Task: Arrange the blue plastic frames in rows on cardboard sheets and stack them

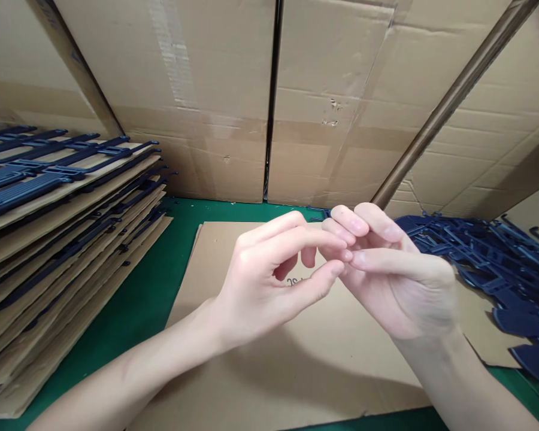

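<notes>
My left hand (269, 269) and my right hand (395, 275) meet in mid-air above a flat cardboard sheet (305, 365). The thumb and forefinger of my left hand are curled to a pinch at the fingertips of my right hand. On my right hand the fingers bend towards the thumb, also pinched. Whatever lies between the fingertips, if anything, is hidden or too small to name. Part of a printed mark on the sheet shows behind my left hand.
At the left rises a stack of cardboard sheets (72, 287) layered with dark blue plastic frames (40, 185). A pile of similar blue plastic parts (489, 263) lies at the right. Large cardboard boxes (206, 96) form a wall behind the green table (184, 209).
</notes>
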